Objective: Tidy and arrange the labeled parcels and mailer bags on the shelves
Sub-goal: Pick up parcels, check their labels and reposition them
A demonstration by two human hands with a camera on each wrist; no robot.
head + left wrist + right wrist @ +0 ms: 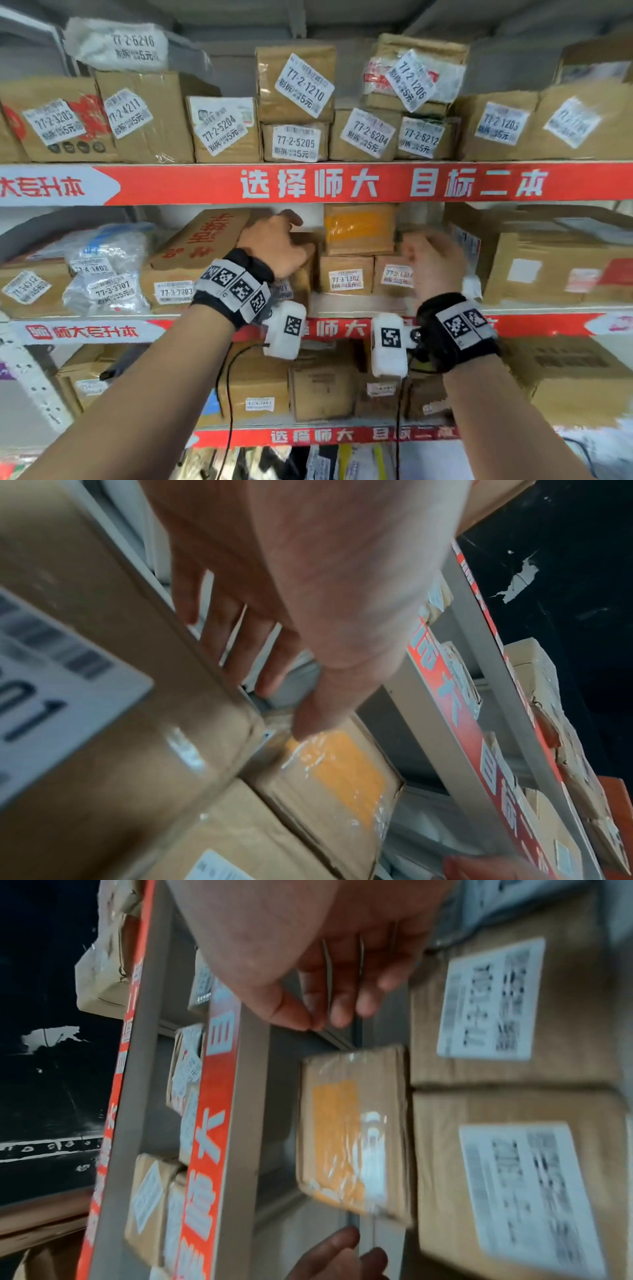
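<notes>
Parcels (346,279) mostly stand labels-out on the middle shelf (359,305) — your left hand (274,245) clamps a box (303,270) at nine o'clock of the orange-taped parcel (359,228), your right hand (433,262) loosely apart, empty — straightening remains.

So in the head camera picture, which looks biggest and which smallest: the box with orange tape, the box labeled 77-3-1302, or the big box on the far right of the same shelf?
Largest to smallest, as they look:
1. The big box on the far right.
2. The box with orange tape.
3. The box labeled 77-3-1302, only a little smaller, so that is unsure.
</notes>
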